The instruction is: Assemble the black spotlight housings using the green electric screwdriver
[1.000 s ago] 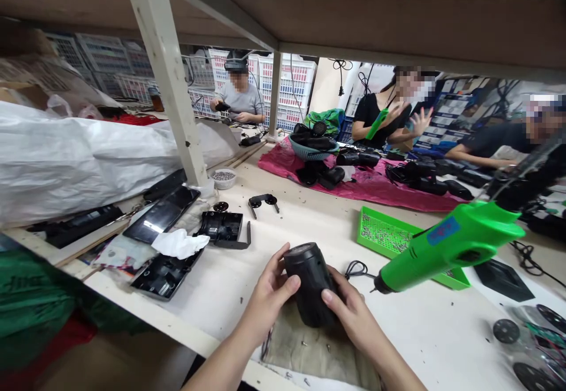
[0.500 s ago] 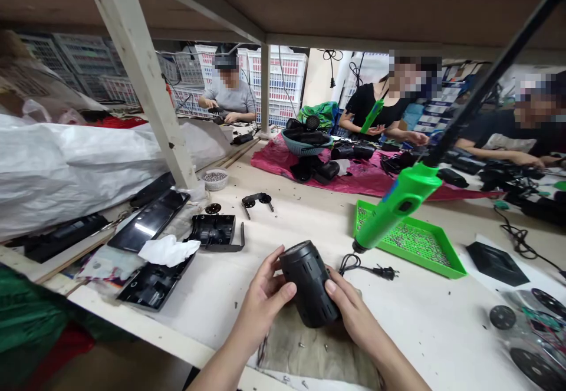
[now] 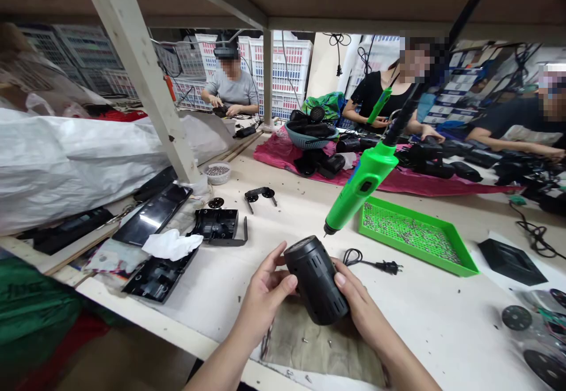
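Our left hand [image 3: 265, 285] and right hand [image 3: 359, 304] hold a black cylindrical housing [image 3: 316, 279] just above a worn cloth pad [image 3: 322, 344], with the fingers [image 3: 283, 282] of both hands clamped around its slotted sides. A green electric screwdriver [image 3: 362, 187] hangs from a black cord, its tip close above the housing and untouched by either hand.

To our right on the surface [image 3: 442, 314], a bright green tray [image 3: 418, 237] holds a layer of small metal screws, thickest toward its far right corner. A small white bowl [image 3: 217, 173] by the upright shelf post [image 3: 152, 102] is filled with similar small metal pieces, too small to identify exactly. Left of us, an open black plastic casing [image 3: 216, 226] lies beside a crumpled white tissue [image 3: 172, 245].

Farther off, a teal basket [image 3: 307, 137] on a pink cloth [image 3: 283, 155] is piled with black parts, and more black parts lie beside it on the cloth. Stacked white plastic crates [image 3: 283, 66] stand behind a co-worker in a grey shirt [image 3: 232, 87]; from here, we cannot see what they contain.
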The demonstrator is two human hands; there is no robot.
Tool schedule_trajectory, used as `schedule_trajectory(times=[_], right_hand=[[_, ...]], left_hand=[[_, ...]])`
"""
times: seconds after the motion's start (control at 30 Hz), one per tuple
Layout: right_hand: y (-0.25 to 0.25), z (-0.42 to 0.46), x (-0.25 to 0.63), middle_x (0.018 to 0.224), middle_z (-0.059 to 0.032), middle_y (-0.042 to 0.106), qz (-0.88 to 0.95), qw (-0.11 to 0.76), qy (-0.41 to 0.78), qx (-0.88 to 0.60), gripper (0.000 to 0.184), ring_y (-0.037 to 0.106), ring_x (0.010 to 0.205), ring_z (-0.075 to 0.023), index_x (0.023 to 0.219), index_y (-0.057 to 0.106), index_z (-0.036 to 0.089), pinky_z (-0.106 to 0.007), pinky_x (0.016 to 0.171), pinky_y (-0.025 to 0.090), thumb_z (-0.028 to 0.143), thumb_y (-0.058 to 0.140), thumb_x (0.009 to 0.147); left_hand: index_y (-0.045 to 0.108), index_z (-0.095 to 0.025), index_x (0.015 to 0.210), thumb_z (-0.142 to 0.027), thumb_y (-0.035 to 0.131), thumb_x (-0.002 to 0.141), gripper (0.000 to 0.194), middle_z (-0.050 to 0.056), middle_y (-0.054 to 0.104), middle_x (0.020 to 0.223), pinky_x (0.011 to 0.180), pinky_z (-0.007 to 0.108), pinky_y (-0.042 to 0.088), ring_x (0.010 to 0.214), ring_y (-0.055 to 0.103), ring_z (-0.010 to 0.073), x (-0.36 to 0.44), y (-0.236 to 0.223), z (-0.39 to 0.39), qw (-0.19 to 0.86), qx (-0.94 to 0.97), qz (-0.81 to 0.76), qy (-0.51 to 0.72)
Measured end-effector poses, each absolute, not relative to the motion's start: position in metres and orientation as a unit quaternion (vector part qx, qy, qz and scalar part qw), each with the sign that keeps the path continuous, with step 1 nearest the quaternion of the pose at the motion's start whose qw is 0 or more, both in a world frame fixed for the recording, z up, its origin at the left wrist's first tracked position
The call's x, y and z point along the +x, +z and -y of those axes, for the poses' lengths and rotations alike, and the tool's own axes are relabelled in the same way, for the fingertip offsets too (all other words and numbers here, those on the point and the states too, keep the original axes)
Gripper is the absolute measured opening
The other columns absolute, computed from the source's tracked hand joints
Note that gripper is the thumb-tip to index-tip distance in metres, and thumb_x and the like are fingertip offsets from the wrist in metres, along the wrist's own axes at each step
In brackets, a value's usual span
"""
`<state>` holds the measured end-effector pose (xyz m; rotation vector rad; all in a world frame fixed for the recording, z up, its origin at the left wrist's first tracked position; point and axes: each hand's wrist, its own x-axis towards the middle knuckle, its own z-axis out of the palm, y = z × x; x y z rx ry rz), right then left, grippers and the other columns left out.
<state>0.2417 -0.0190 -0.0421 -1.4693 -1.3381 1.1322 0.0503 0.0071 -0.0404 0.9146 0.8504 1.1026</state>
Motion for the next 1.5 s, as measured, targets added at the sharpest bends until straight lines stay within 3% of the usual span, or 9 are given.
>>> schedule_trajectory(times=[0.3, 0.43, 0.53, 0.83, 1.07, 1.17, 1.27, 1.4, 1.5], right_hand=[[-0.042, 0.019, 0.241, 0.132, -0.0077, 0.06, 0.513, 0.417, 0.455, -0.597, 0.069, 0.049, 0.127, -0.0314, 0.12, 0.062, 0.024, -0.05, 0.11, 0.032, 0.075, 0.045, 0.077], [-0.042, 0.021, 0.236, 0.133, -0.0076, 0.059, 0.508, 0.41, 0.455, -0.605, 0.071, 0.049, 0.128, -0.0314, 0.121, 0.061, 0.024, -0.052, 0.11, 0.032, 0.077, 0.045, 0.076], [-0.039, 0.023, 0.23, 0.137, -0.0068, 0.056, 0.515, 0.407, 0.455, -0.602, 0.07, 0.045, 0.131, -0.0296, 0.124, 0.06, 0.023, -0.05, 0.113, 0.03, 0.074, 0.043, 0.079], [-0.03, 0.025, 0.225, 0.133, -0.0051, 0.059, 0.559, 0.399, 0.439, -0.579, 0.064, 0.05, 0.127, -0.0268, 0.125, 0.06, 0.022, -0.042, 0.109, 0.039, 0.068, 0.038, 0.087], [-0.026, 0.024, 0.22, 0.119, -0.0045, 0.068, 0.618, 0.396, 0.374, -0.567, 0.054, 0.063, 0.112, -0.0236, 0.122, 0.062, 0.025, -0.037, 0.093, 0.053, 0.059, 0.032, 0.093], [-0.025, 0.028, 0.224, 0.109, -0.0056, 0.072, 0.644, 0.397, 0.319, -0.571, 0.04, 0.067, 0.101, -0.025, 0.114, 0.065, 0.025, -0.04, 0.087, 0.055, 0.049, 0.042, 0.093], [-0.015, 0.034, 0.237, 0.113, -0.0066, 0.068, 0.648, 0.453, 0.208, -0.576, 0.028, 0.063, 0.104, -0.0267, 0.112, 0.064, 0.026, -0.047, 0.096, 0.047, 0.036, 0.058, 0.087], [0.019, 0.028, 0.257, 0.133, -0.0096, 0.047, 0.568, 0.629, -0.011, -0.531, 0.061, 0.049, 0.122, -0.0285, 0.136, 0.042, 0.03, -0.052, 0.101, 0.041, 0.029, 0.067, 0.08], [0.045, -0.003, 0.267, 0.142, -0.0115, 0.035, 0.566, 0.62, -0.024, -0.543, 0.071, 0.038, 0.131, -0.0308, 0.142, 0.03, 0.03, -0.054, 0.106, 0.034, 0.041, 0.066, 0.081]], left_hand=[[0.053, -0.026, 0.13, -0.041, 0.077, 0.069, 0.068, 0.008, 0.06, 0.121, 0.072, 0.033, 0.053, 0.084, 0.062, 0.0185, 0.049, -0.039, -0.007, 0.669, 0.414, -0.386, 0.483], [0.061, -0.024, 0.121, -0.043, 0.079, 0.068, 0.059, 0.008, 0.064, 0.12, 0.099, 0.04, 0.041, 0.112, 0.056, 0.0264, 0.051, -0.041, -0.006, 0.702, 0.402, -0.347, 0.475], [0.064, -0.023, 0.113, -0.042, 0.08, 0.067, 0.052, 0.007, 0.066, 0.118, 0.108, 0.043, 0.032, 0.125, 0.048, 0.03, 0.052, -0.04, -0.005, 0.748, 0.358, -0.321, 0.457], [0.065, -0.021, 0.108, -0.034, 0.084, 0.064, 0.05, 0.007, 0.068, 0.116, 0.108, 0.044, 0.031, 0.124, 0.05, 0.0307, 0.052, -0.035, -0.006, 0.79, 0.295, -0.307, 0.442], [0.063, -0.02, 0.112, -0.034, 0.087, 0.059, 0.059, 0.008, 0.066, 0.12, 0.109, 0.043, 0.03, 0.127, 0.046, 0.0311, 0.053, -0.032, -0.006, 0.802, 0.27, -0.31, 0.433], [0.065, -0.019, 0.107, -0.032, 0.087, 0.059, 0.054, 0.008, 0.069, 0.115, 0.107, 0.044, 0.033, 0.124, 0.049, 0.0323, 0.052, -0.031, -0.007, 0.802, 0.25, -0.322, 0.437], [0.067, -0.02, 0.103, -0.031, 0.088, 0.056, 0.053, 0.007, 0.07, 0.109, 0.104, 0.045, 0.035, 0.12, 0.052, 0.033, 0.051, -0.031, -0.007, 0.797, 0.241, -0.333, 0.443], [0.067, -0.019, 0.101, -0.029, 0.089, 0.053, 0.054, 0.007, 0.071, 0.108, 0.102, 0.045, 0.037, 0.116, 0.055, 0.033, 0.051, -0.031, -0.008, 0.795, 0.232, -0.344, 0.443], [0.068, -0.018, 0.099, -0.031, 0.089, 0.055, 0.05, 0.007, 0.071, 0.104, 0.102, 0.047, 0.038, 0.114, 0.056, 0.0328, 0.052, -0.032, -0.009, 0.796, 0.225, -0.35, 0.44]])
